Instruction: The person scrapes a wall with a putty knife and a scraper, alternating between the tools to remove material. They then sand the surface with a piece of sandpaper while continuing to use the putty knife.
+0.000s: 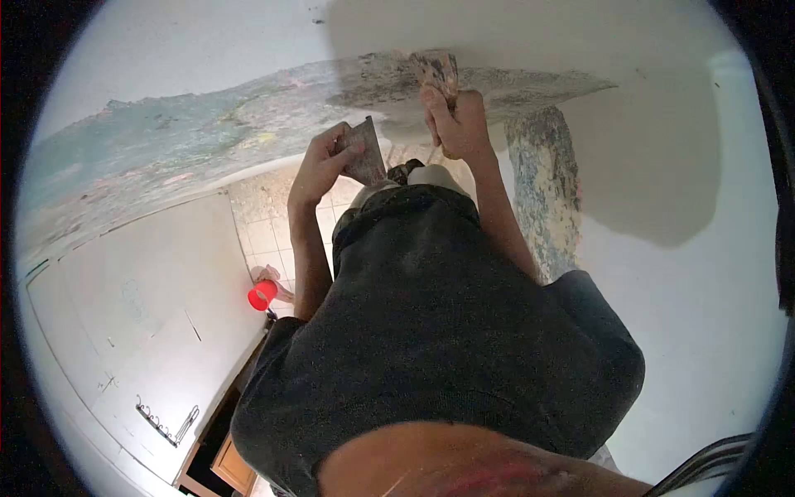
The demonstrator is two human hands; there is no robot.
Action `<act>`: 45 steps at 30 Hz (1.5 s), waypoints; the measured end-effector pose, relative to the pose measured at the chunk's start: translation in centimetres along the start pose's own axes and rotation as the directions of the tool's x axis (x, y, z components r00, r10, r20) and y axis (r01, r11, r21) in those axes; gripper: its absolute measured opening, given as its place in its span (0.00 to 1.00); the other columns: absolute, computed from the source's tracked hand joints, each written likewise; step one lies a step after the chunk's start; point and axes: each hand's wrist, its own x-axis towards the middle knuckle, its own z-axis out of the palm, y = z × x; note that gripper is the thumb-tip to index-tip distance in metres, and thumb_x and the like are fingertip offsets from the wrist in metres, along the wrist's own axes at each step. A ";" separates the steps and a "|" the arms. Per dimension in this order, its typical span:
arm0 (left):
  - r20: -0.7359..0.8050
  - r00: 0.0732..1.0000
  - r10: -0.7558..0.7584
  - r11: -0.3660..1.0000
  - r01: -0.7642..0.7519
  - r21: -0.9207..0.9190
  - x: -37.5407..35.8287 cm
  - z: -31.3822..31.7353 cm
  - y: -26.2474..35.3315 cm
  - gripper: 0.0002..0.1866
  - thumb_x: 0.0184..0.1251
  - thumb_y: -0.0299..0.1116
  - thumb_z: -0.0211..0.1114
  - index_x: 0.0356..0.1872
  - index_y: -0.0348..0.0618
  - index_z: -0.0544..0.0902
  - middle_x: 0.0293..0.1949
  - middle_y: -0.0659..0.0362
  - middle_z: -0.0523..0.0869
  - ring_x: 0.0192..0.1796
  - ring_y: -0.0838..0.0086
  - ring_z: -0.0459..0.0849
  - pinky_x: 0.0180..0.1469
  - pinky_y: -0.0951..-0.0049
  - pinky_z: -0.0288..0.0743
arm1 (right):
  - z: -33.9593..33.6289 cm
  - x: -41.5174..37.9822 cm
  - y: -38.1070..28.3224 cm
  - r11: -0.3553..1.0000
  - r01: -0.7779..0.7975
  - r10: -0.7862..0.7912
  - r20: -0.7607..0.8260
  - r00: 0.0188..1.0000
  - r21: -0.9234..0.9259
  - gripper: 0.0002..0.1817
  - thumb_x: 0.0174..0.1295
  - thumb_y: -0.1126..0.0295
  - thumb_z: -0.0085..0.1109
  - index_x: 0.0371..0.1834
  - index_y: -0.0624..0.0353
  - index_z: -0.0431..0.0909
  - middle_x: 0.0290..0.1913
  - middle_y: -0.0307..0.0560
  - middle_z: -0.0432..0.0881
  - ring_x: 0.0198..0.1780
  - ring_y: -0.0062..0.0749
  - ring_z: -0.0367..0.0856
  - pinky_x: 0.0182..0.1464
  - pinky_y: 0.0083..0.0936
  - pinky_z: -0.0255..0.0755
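My left hand (319,166) is closed on a flat grey metal plate (363,152), held in front of my body with its face tilted. My right hand (455,124) is wrapped round the handle of a scraper (437,69). The scraper's stained blade lies at a bare, mottled strip of wall (281,108), where paint or plaster is gone and grey, green and yellowish patches show. Whether the blade touches the wall is hard to tell.
Another rough patch (546,182) runs down the wall at right. A white door (149,290) with a hook rack (157,421) stands at left. A red container (262,295) is on the tiled floor (263,235), near a wooden cabinet (233,464).
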 end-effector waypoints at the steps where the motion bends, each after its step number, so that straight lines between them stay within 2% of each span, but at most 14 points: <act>1: 0.004 1.000 0.008 1.000 -0.008 -0.005 0.1 -0.2 0.3 0.08 0.71 0.30 0.63 0.36 0.36 0.75 0.29 0.62 0.80 0.31 0.80 0.81 0.34 0.74 0.81 | -0.2 -0.1 0.4 0.999 -0.032 0.032 0.002 0.999 -0.014 0.28 0.73 0.59 0.51 0.13 0.61 0.72 0.09 0.38 0.68 0.10 0.19 0.68 0.13 0.23 0.60; 4: -0.037 0.998 0.053 0.998 -0.052 0.031 -0.4 -0.4 0.4 0.08 0.70 0.31 0.64 0.36 0.38 0.76 0.28 0.63 0.80 0.32 0.82 0.81 0.34 0.76 0.79 | -0.3 -0.7 0.1 0.995 -0.099 0.099 0.012 0.995 -0.019 0.27 0.73 0.59 0.52 0.14 0.61 0.72 0.10 0.38 0.69 0.10 0.19 0.68 0.13 0.24 0.61; 7: -0.079 0.997 -0.017 1.000 0.018 0.009 -0.6 -0.5 0.5 0.07 0.70 0.31 0.64 0.35 0.39 0.77 0.28 0.64 0.80 0.31 0.83 0.79 0.34 0.77 0.77 | -0.4 -1.6 0.2 0.993 -0.120 0.120 -0.008 0.993 0.008 0.25 0.73 0.59 0.52 0.17 0.61 0.73 0.10 0.37 0.68 0.10 0.19 0.67 0.13 0.23 0.62; 12: -0.081 0.997 0.002 1.000 0.000 0.028 -0.4 -1.1 0.1 0.08 0.69 0.32 0.65 0.35 0.39 0.77 0.27 0.64 0.80 0.31 0.84 0.78 0.32 0.78 0.74 | -0.3 -1.0 2.1 0.996 0.011 -0.011 0.006 1.000 -0.085 0.23 0.73 0.60 0.52 0.20 0.62 0.74 0.10 0.37 0.68 0.10 0.19 0.67 0.13 0.22 0.62; 15: -0.069 0.998 -0.001 1.000 0.002 0.023 -0.1 -1.0 -0.4 0.09 0.69 0.33 0.65 0.36 0.38 0.77 0.27 0.64 0.80 0.31 0.84 0.78 0.32 0.77 0.74 | -0.3 -1.6 2.2 0.990 -0.140 0.140 -0.005 0.990 -0.002 0.23 0.73 0.60 0.52 0.20 0.63 0.74 0.11 0.38 0.69 0.10 0.18 0.67 0.12 0.23 0.62; 18: -0.065 0.998 -0.013 0.999 0.015 0.035 0.1 -1.0 -0.1 0.09 0.69 0.33 0.65 0.37 0.38 0.77 0.28 0.63 0.80 0.31 0.83 0.78 0.33 0.77 0.75 | 0.2 -1.2 1.7 0.995 -0.020 0.020 -0.005 1.000 -0.098 0.23 0.73 0.61 0.52 0.21 0.63 0.75 0.11 0.37 0.69 0.10 0.18 0.66 0.12 0.23 0.62; 21: -0.043 0.999 -0.010 0.999 0.011 0.031 0.3 -0.6 -0.3 0.09 0.69 0.33 0.65 0.37 0.38 0.77 0.28 0.63 0.80 0.31 0.83 0.79 0.32 0.77 0.75 | 0.8 -1.4 2.3 0.999 -0.023 0.026 -0.082 0.996 0.041 0.23 0.73 0.62 0.51 0.20 0.64 0.75 0.10 0.37 0.68 0.09 0.18 0.66 0.12 0.23 0.62; 24: -0.041 0.999 -0.020 1.000 0.021 0.017 0.5 -0.2 0.0 0.08 0.69 0.32 0.64 0.37 0.38 0.77 0.29 0.63 0.81 0.31 0.82 0.80 0.33 0.76 0.77 | 0.5 -1.2 1.7 0.998 -0.025 0.022 -0.041 0.999 -0.062 0.23 0.73 0.61 0.51 0.20 0.63 0.75 0.10 0.36 0.68 0.10 0.18 0.66 0.13 0.23 0.61; 26: -0.020 1.000 -0.019 0.999 0.019 -0.026 0.4 0.2 0.2 0.07 0.69 0.31 0.64 0.37 0.38 0.77 0.29 0.63 0.81 0.32 0.81 0.81 0.33 0.75 0.78 | 0.4 -1.1 1.6 0.998 -0.062 0.061 -0.039 0.997 -0.014 0.24 0.73 0.61 0.52 0.18 0.62 0.75 0.10 0.36 0.68 0.10 0.18 0.67 0.13 0.23 0.61; 33: -0.002 0.999 -0.034 0.999 0.034 0.039 0.3 -0.1 -0.4 0.07 0.69 0.30 0.64 0.36 0.37 0.77 0.29 0.62 0.81 0.33 0.80 0.81 0.35 0.74 0.79 | 0.5 -1.7 1.3 0.991 -0.115 0.116 -0.025 0.993 0.063 0.25 0.74 0.59 0.51 0.18 0.62 0.73 0.11 0.38 0.69 0.10 0.19 0.67 0.13 0.24 0.61; 36: -0.017 1.000 -0.021 0.999 0.022 0.045 0.4 -0.1 0.0 0.08 0.69 0.30 0.65 0.36 0.36 0.77 0.29 0.62 0.81 0.33 0.80 0.81 0.36 0.74 0.78 | 0.7 -1.6 2.2 0.990 -0.139 0.140 -0.027 0.990 0.015 0.24 0.75 0.60 0.49 0.20 0.63 0.74 0.11 0.39 0.69 0.10 0.19 0.67 0.13 0.23 0.61; 39: -0.009 0.999 -0.033 0.999 0.033 0.019 0.2 0.0 0.1 0.08 0.69 0.30 0.64 0.37 0.36 0.77 0.29 0.62 0.81 0.33 0.81 0.80 0.36 0.74 0.77 | 1.0 -1.5 0.2 0.983 -0.126 0.129 -0.009 0.992 0.134 0.24 0.75 0.61 0.49 0.20 0.63 0.74 0.11 0.39 0.69 0.10 0.18 0.67 0.13 0.23 0.61; 41: -0.011 0.999 -0.030 0.998 0.031 0.057 0.1 0.1 0.5 0.08 0.69 0.31 0.64 0.37 0.36 0.77 0.29 0.62 0.81 0.33 0.81 0.80 0.36 0.74 0.76 | 0.9 -1.6 2.3 0.984 -0.134 0.139 -0.031 0.990 0.120 0.23 0.74 0.62 0.50 0.20 0.63 0.74 0.11 0.39 0.69 0.10 0.19 0.67 0.13 0.23 0.61; 45: -0.012 0.999 -0.035 0.998 0.035 0.054 0.4 -0.2 -0.1 0.09 0.70 0.31 0.64 0.37 0.36 0.77 0.28 0.62 0.81 0.33 0.81 0.80 0.36 0.75 0.77 | 0.7 -1.2 1.0 0.997 -0.066 0.066 0.001 0.998 0.041 0.22 0.74 0.64 0.51 0.20 0.63 0.74 0.11 0.38 0.69 0.10 0.19 0.67 0.13 0.23 0.60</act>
